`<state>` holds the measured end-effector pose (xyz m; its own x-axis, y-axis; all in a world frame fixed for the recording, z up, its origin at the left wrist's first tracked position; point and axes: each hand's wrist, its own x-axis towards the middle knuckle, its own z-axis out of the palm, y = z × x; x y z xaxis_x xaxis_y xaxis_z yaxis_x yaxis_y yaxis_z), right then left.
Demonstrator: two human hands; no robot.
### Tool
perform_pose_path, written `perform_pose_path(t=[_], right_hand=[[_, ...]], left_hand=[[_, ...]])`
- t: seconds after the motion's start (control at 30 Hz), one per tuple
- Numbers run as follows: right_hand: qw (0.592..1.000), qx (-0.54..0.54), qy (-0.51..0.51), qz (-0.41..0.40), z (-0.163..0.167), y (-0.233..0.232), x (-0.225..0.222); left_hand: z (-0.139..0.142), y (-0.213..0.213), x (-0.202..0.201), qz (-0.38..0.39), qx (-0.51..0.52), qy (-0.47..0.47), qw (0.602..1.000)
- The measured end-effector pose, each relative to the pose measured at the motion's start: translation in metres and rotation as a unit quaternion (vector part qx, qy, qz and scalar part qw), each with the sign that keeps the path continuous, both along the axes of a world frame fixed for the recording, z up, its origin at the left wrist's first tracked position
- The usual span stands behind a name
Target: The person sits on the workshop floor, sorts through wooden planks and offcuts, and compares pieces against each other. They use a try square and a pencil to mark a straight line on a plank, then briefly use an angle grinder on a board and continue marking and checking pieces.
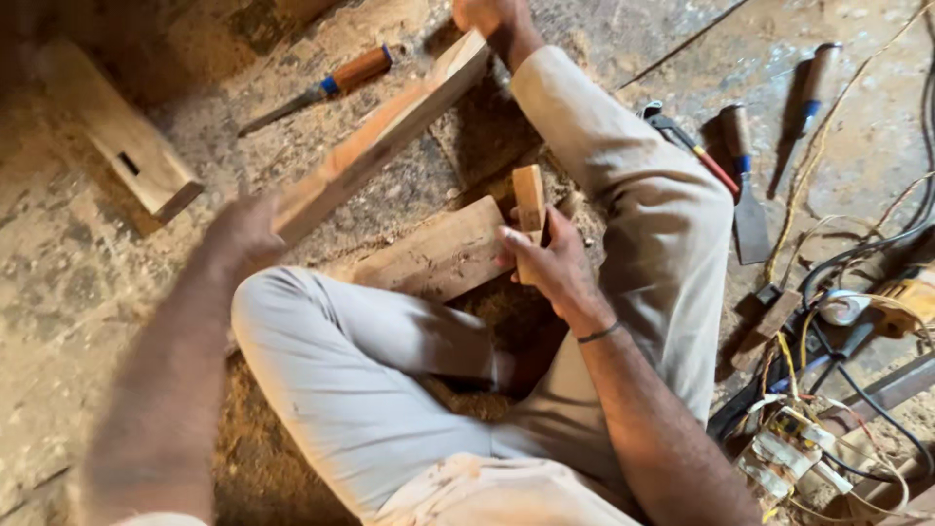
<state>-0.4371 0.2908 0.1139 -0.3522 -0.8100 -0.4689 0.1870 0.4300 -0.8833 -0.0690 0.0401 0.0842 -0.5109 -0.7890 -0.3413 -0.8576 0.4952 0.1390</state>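
Note:
I sit on a dusty floor in pale trousers with my knees bent. My left hand (242, 232), blurred, grips the near end of a long wooden plank (385, 131) that slants up and away toward my foot (487, 15). My right hand (550, 258) is closed around a short upright wooden block (529, 200). Between my legs a flat, worn board (433, 258) lies on sawdust, right beside the block.
A chisel with an orange handle (326, 83) lies at the far left. A mortised wooden piece (122, 141) rests at the left. More chisels (745, 180) and a red-handled tool (696, 151) lie to the right. Tangled cables and wiring (828, 390) fill the lower right.

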Motion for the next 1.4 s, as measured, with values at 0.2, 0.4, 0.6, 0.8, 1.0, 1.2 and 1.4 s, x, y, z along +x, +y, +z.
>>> perform_pose_path(t=[0.2, 0.4, 0.6, 0.8, 1.0, 1.2, 1.4], right_hand=[[0.99, -0.019, 0.113, 0.082, 0.006, -0.01, 0.006], [0.989, -0.136, -0.027, 0.044, 0.073, 0.036, 0.003], [0.872, -0.386, -0.044, -0.299, 0.079, 0.17, -0.086], [0.927, 0.246, 0.244, -0.142, -0.032, 0.21, -0.142], [0.865, 0.235, 0.443, -0.016, -0.105, 0.224, -0.083], [0.877, 0.137, 0.46, 0.031, -0.101, 0.182, -0.097], [0.904, 0.176, 0.381, 0.079, -0.099, 0.16, -0.125]], left_hand=[[-0.028, 0.008, -0.015, 0.115, 0.066, -0.092, 0.987], [-0.015, 0.015, -0.03, 0.037, -0.052, 0.147, 0.987], [-0.04, 0.022, -0.023, 0.036, -0.036, -0.012, 0.999], [-0.043, 0.013, -0.02, 0.103, 0.045, -0.006, 0.994], [-0.044, 0.023, -0.012, 0.137, 0.009, -0.15, 0.979], [-0.041, 0.035, -0.026, 0.068, -0.048, -0.058, 0.995], [-0.04, 0.045, -0.047, 0.068, -0.048, -0.034, 0.996]])
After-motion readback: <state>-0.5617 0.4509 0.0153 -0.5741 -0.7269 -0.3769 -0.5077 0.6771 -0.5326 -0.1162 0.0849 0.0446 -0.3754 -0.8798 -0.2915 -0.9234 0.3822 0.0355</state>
